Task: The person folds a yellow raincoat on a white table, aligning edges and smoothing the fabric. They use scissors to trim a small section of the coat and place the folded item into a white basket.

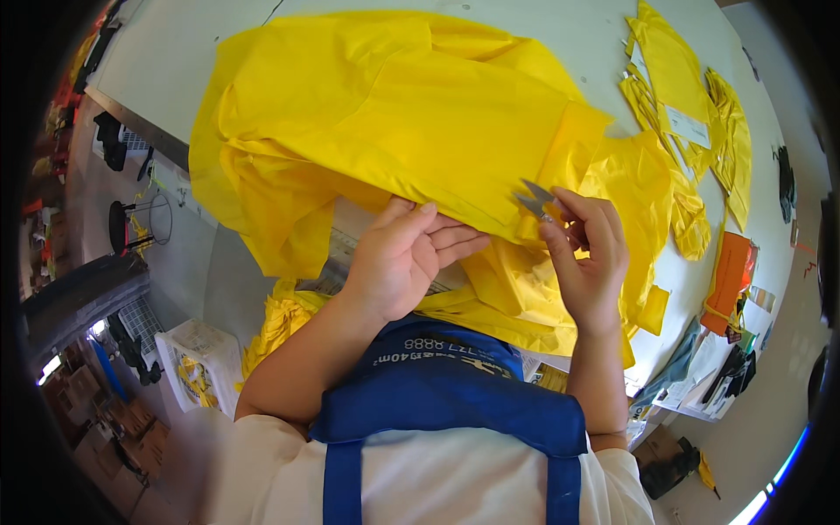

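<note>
A big yellow garment (385, 122) lies bunched over the white table (175, 52). My left hand (402, 258) rests on the garment's near edge, pinching the fabric between thumb and fingers. My right hand (591, 258) holds small metal thread snips (535, 199), their blades open and pointing left at the fabric's folded edge. The two hands are a short gap apart.
Folded yellow pieces with white tags (682, 114) are stacked at the table's far right. An orange pouch (731, 280) and papers lie at the right edge. A white basket (197, 363) holding yellow fabric stands on the floor at the left. I wear a blue apron (455, 394).
</note>
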### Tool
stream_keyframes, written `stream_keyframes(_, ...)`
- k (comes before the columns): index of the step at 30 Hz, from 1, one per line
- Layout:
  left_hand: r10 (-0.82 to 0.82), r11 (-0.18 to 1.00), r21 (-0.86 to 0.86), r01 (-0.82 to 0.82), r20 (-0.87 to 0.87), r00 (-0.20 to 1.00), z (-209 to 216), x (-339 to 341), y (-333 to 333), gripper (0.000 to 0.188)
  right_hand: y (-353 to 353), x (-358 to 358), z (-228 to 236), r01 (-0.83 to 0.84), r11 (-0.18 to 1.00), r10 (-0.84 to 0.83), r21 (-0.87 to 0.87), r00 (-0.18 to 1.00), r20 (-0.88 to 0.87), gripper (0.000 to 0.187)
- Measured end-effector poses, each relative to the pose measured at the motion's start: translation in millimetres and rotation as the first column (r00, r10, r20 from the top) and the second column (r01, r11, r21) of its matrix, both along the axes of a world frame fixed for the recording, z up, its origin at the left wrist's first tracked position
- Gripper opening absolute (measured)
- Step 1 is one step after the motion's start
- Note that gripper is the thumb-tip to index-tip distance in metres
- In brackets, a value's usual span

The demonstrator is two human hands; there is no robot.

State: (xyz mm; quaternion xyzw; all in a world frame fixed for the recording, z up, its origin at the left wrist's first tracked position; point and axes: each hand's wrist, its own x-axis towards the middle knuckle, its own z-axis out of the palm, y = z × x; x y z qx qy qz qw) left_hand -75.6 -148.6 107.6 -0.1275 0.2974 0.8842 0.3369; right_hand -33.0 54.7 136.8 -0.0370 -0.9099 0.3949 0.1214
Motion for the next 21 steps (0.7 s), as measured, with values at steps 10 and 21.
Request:
stream_keyframes(10,-0.021,0.999,0.044,0.020,0.010,1.000,4,2,7,0.033,-6,-5,11,-0.162,0.984,0.159,0.074,0.986,0.047,0.028)
stream_keyframes(21,-0.024,0.994,-0.108,0.023,-0.010,1.000,9,8,29,0.027,24,2,14,-0.109,0.936,0.246,-0.334,0.882,0.402,0.022)
